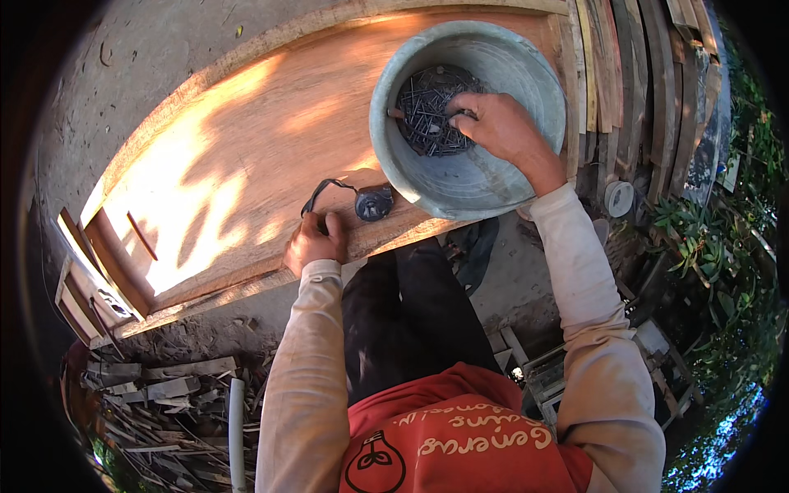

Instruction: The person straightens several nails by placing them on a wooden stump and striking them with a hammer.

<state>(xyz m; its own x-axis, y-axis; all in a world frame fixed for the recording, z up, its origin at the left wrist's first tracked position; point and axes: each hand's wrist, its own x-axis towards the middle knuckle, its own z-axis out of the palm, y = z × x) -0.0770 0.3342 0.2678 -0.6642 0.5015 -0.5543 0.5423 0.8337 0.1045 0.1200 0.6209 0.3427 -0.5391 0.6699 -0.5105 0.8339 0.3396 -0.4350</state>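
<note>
A grey metal basin [509,177] stands on the right part of a wide wooden board [246,156]. Inside it lies a heap of dark nails [427,103]. My right hand [497,123] reaches into the basin with its fingers closed down into the nails. My left hand [312,242] rests as a fist at the board's near edge, gripping a small dark thing that I cannot make out. A dark round object with a black cord [371,201] lies on the board just right of that hand, next to the basin.
Upright planks [633,74] stand stacked at the right behind the basin. Scrap wood pieces [156,394] lie piled on the ground at the lower left. A small wooden frame [90,279] sits at the board's left end. Green plants [707,238] grow at the right.
</note>
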